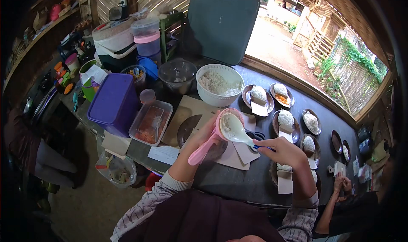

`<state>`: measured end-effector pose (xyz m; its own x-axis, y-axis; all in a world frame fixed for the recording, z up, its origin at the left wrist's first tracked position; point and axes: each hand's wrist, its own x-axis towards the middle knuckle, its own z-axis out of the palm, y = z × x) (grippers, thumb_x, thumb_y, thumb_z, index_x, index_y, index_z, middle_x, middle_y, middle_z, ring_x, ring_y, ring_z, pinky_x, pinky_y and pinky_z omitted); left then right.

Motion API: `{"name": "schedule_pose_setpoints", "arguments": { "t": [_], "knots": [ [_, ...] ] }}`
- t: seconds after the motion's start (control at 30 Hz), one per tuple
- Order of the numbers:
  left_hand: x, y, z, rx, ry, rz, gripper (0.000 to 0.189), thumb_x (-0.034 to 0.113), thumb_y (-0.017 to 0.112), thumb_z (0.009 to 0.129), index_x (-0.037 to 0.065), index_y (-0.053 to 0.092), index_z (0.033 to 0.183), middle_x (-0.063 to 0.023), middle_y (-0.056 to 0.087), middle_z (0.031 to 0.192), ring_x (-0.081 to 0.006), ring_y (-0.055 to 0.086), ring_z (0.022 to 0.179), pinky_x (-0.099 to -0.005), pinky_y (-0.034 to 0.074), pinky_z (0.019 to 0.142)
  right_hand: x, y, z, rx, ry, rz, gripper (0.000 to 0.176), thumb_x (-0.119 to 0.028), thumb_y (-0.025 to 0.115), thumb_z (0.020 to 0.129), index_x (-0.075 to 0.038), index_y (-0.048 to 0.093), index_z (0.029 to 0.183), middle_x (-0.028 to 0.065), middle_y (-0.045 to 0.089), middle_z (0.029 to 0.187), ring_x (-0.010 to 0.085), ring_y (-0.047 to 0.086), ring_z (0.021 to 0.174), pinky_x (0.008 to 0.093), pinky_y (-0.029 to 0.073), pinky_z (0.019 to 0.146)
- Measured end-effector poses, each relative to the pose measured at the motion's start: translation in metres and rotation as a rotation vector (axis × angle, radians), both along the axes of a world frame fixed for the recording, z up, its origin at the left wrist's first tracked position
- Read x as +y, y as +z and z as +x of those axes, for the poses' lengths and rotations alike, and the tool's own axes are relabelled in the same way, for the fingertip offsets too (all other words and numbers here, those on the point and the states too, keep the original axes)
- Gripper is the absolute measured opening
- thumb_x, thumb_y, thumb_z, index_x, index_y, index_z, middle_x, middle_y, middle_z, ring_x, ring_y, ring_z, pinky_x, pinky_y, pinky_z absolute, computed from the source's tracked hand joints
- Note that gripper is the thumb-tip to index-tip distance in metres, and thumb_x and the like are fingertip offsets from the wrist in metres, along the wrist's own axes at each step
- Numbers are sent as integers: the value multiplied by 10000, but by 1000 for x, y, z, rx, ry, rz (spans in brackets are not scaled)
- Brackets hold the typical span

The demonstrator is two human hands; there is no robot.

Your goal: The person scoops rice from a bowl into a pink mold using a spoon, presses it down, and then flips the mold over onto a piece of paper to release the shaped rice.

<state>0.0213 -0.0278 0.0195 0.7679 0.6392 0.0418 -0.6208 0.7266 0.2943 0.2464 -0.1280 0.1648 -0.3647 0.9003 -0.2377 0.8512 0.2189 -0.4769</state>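
My left hand [207, 133] is wrapped round a pink scoop [201, 153] with a round bowl, held up over the dark table. My right hand [284, 152] grips the dark blue handle of a white ladle [233, 127], whose head lies in the mouth of the pink scoop. Whitish rice shows in the ladle head. Behind both hands stands a white basket [204, 93] of rice. Brown card sheets [231, 157] and black scissors [256, 136] lie beneath the hands.
Several brown plates with rice mounds [285, 118] and card pieces stand at the right. A purple container [114, 99] and a clear tub of orange food [146, 135] are at the left. A co-worker's hands [340, 183] hold a white object at far right.
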Motion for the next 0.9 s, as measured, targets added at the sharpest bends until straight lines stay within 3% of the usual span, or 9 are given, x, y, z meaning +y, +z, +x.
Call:
{"name": "schedule_pose_setpoints", "arguments": {
  "t": [0.1, 0.2, 0.33, 0.43, 0.5, 0.53, 0.7, 0.77, 0.9],
  "knots": [
    [-2, 6, -2, -2, -37, 20, 553, 529, 396, 909, 78, 471, 1221, -110, 596, 901, -71, 461, 429, -140, 369, 299, -11, -11, -5, 54, -47, 11, 294, -227, 565, 889, -156, 588, 1173, 201, 607, 711, 252, 520, 500, 330, 452, 588],
    [-2, 5, -2, -43, -4, 22, 555, 529, 395, 909, 73, 473, 1216, -109, 593, 891, -70, 461, 435, -137, 367, 300, -16, -20, -15, 182, -79, 96, 298, -171, 586, 878, -78, 579, 1160, 217, 632, 897, 197, 597, 681, 307, 469, 721],
    [-5, 16, -5, -92, -15, 97, 516, 508, 354, 931, 100, 483, 1220, -92, 611, 926, -65, 510, 454, -132, 395, 305, -9, -36, -18, 267, -89, 114, 301, -159, 577, 887, -38, 569, 1163, 187, 655, 948, 153, 593, 745, 303, 465, 761],
    [-3, 16, -4, -62, 61, 130, 522, 494, 366, 931, 84, 460, 1240, -113, 604, 958, -66, 509, 468, -131, 384, 307, -9, -45, -14, 403, -41, 213, 324, -150, 572, 893, -24, 555, 1191, 113, 675, 797, 96, 548, 654, 271, 465, 642],
    [-5, 12, -3, -58, 90, 144, 535, 486, 385, 927, 71, 441, 1259, -134, 598, 987, -71, 511, 488, -132, 376, 309, -15, -27, -13, 459, -261, -168, 361, -152, 577, 892, -46, 535, 1235, 20, 580, 627, 35, 471, 541, 206, 390, 489],
    [-6, 12, -3, -42, 138, 145, 532, 482, 376, 930, 73, 440, 1262, -134, 601, 1002, -70, 520, 494, -132, 380, 312, -22, -15, -18, 551, -293, -222, 390, -125, 575, 885, -69, 512, 1266, -33, 472, 551, -8, 376, 451, 171, 283, 392],
    [0, 6, -3, -34, 234, 185, 557, 508, 356, 922, 84, 436, 1274, -122, 608, 1016, -71, 529, 491, -140, 391, 324, -27, -19, -11, 805, -336, -109, 413, -76, 559, 873, -67, 493, 1281, -6, 531, 628, 13, 358, 392, 185, 281, 347],
    [-2, 11, -1, 133, 373, 87, 598, 557, 345, 903, 104, 430, 1283, -113, 612, 1015, -75, 523, 474, -154, 395, 327, -21, -22, -19, 697, -363, 3, 408, -76, 566, 869, -79, 506, 1272, 12, 555, 668, 15, 376, 401, 183, 288, 351],
    [-4, 5, 4, 66, 432, 121, 616, 589, 341, 889, 125, 430, 1284, -112, 614, 1017, -83, 535, 494, -163, 390, 327, -7, -43, -26, 615, -333, 66, 401, -98, 592, 860, -99, 527, 1256, -8, 555, 682, 33, 398, 442, 201, 346, 410]
  ]
}}
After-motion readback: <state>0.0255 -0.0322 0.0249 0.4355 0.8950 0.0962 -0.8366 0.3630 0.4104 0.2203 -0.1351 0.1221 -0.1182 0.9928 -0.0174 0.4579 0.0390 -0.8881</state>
